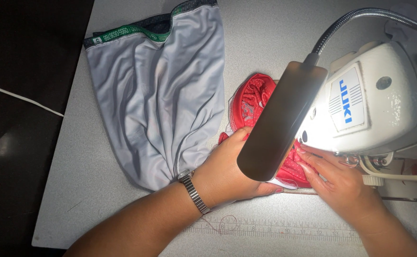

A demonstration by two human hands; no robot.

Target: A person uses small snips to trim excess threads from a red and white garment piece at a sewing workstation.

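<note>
A red dotted fabric piece [249, 102] with white edging lies under the head of a white sewing machine [375, 102]. My left hand [227, 169], with a metal watch on the wrist, presses flat on the red fabric left of the needle area. My right hand [334, 178] rests on the same fabric right in front of the machine head, fingers stretched toward the needle. A long lamp shade [277, 121] on a flexible neck hides the needle and most of the fabric between my hands.
A grey garment [158, 100] with a green and dark waistband lies spread on the grey table [89, 200] to the left. A printed ruler strip [284, 231] runs along the table's front edge. The dark floor lies beyond the left edge.
</note>
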